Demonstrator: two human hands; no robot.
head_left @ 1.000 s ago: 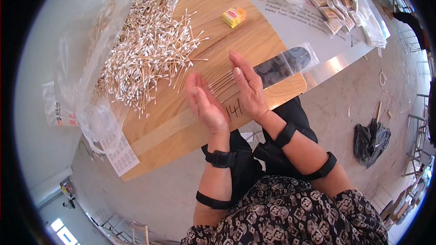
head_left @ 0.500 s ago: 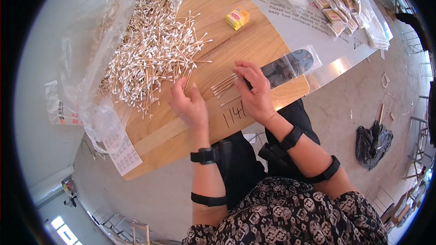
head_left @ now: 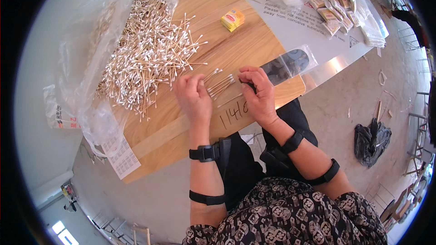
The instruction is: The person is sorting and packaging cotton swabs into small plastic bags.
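Note:
A large heap of cotton swabs [head_left: 141, 59], with white tips and wooden sticks, spills from a clear plastic bag [head_left: 75, 68] on the left of the wooden board. My left hand [head_left: 195, 100] is closed in a pinch at the heap's right edge, with a couple of swabs poking out from its fingertips. A small row of swabs [head_left: 220, 86] lies on the board between my hands. My right hand [head_left: 260, 94] has its fingers curled together around something small and dark that I cannot make out. Beside it lies a dark, round-ended packet [head_left: 288, 66] in clear plastic.
A small yellow-orange box [head_left: 233, 20] stands on the wooden board [head_left: 200, 0]. At the far right, several clear-bagged packs [head_left: 334, 11] are piled on a grey printed sheet [head_left: 290, 27]. A printed paper [head_left: 120, 156] hangs at the board's near-left edge. A black bag [head_left: 372, 140] lies on the floor.
My left hand has moved slightly right, away from the heap, its fingers now closed with swabs. The right hand has curled in more and shifted slightly. The whole view has turned a little.

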